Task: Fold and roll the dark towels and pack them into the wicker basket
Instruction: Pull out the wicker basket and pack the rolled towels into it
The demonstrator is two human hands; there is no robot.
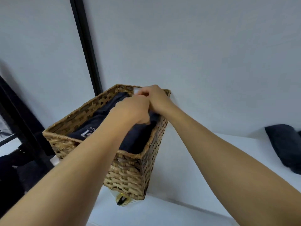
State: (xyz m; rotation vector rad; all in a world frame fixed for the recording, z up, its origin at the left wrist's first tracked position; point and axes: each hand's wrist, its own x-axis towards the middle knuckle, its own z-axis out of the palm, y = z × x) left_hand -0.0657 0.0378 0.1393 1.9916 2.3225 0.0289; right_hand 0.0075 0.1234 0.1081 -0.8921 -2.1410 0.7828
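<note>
Your forearms reach over the wicker basket [130, 168], left hand [132, 110] and right hand [156, 98] fisted on dark towels [138, 136] already inside, packing; next, fetch the dark bundle [283, 144] lying right.

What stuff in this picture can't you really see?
- Head view: what the fingers pinch at the far end of the wicker basket; the left hand and right hand cover it.
- The label on the dark towels: blurred, partly behind the left arm.
- The dark towel on the right: cut off by the edge.
- The yellowish object under the basket: mostly hidden.
</note>
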